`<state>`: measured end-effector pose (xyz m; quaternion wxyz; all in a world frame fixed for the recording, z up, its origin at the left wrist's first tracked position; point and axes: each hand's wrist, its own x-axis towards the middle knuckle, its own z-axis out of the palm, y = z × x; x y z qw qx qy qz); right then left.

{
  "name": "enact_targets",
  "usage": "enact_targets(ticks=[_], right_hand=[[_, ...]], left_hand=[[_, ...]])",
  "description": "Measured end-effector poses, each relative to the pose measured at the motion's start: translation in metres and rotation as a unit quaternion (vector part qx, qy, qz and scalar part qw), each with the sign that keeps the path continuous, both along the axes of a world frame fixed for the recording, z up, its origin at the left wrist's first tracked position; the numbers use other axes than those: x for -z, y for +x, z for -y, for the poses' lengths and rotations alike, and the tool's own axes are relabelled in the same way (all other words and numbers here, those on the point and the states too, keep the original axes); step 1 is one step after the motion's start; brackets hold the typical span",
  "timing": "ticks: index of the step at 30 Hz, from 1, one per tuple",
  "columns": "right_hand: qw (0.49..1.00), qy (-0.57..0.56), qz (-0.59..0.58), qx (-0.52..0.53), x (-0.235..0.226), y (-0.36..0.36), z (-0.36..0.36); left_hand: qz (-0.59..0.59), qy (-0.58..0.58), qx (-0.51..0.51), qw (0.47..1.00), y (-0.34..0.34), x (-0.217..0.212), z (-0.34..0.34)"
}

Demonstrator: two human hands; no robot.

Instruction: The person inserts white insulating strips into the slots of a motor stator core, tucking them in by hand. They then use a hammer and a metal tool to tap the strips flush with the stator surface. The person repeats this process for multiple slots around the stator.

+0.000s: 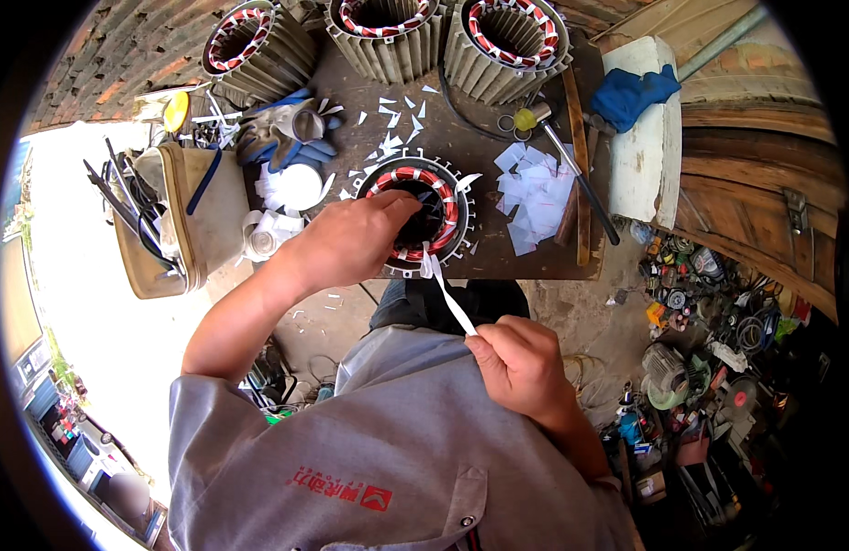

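A motor stator (468, 223) stands upright at the near edge of the bench, its ring of red windings (450, 209) wrapped with white bands. Over its left side reaches my left hand (351, 241), fingers bent together and dipping into the bore; the fingertips and anything they pinch are hidden. My right hand (521, 363) is closed on the end of a white binding tape (450, 301), nearer my body. The tape runs taut from the near side of the windings to that fist. A white flap sticks up at the ring's right side.
Three finned stators (507, 69) line the bench's back. Cut insulation sheets (535, 188), a hammer (579, 170) and wooden strips lie right. At left are gloves (278, 133), tape rolls (268, 234) and a tool bucket (181, 220). Motor parts (668, 372) crowd the right floor.
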<state>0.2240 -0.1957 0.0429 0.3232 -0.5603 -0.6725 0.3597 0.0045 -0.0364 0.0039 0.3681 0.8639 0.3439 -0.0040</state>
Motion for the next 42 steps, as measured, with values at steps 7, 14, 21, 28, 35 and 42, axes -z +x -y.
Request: enact_targets(ticks=[7, 14, 21, 28, 35, 42], right_hand=[[1.0, 0.007, -0.002, 0.009, -0.001, 0.004, -0.004], [1.0, 0.004, -0.013, 0.014, 0.001, 0.005, -0.003], [1.0, 0.01, -0.014, 0.005, 0.004, 0.005, -0.007], [1.0, 0.007, -0.026, 0.009, 0.01, 0.007, -0.007], [0.999, 0.011, -0.036, 0.008, 0.012, 0.01, -0.009], [0.999, 0.003, -0.039, 0.02, 0.018, 0.018, -0.008]], left_hand=[[-0.085, -0.022, 0.137, 0.987, 0.024, 0.0, -0.015], [-0.035, -0.025, 0.126, 0.991, 0.023, 0.011, -0.019], [-0.099, 0.091, 0.03, 0.99, 0.027, 0.014, -0.002], [-0.011, -0.045, -0.011, 0.999, 0.01, 0.008, -0.004], [-0.074, -0.057, 0.057, 0.994, 0.019, 0.01, -0.015], [-0.09, -0.059, 0.073, 0.991, 0.028, 0.015, -0.019]])
